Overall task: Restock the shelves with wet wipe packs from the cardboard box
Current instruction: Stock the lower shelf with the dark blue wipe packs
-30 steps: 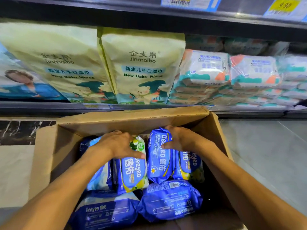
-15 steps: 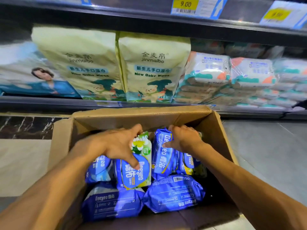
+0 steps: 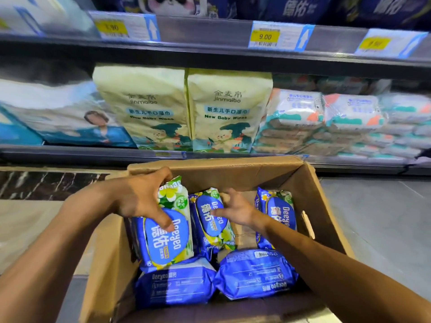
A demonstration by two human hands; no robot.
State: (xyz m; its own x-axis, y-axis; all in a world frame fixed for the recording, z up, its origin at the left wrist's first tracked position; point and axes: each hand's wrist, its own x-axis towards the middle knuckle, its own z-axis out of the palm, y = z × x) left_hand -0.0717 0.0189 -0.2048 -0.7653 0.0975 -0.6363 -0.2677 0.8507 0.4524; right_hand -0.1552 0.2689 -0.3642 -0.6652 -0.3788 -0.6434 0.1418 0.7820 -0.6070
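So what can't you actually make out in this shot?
Head view, the only one:
Prices on the left tag and the right tag: motion-blurred, unreadable.
Top-shelf goods: cut off by the upper edge.
Number of packs behind the left pack: hidden by it and the left hand gripping it.
Whether the right hand grips the middle pack or only touches it: too blurred.

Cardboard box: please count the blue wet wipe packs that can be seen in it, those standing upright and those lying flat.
Upright packs: 3
Flat packs: 2
Total: 5 visible
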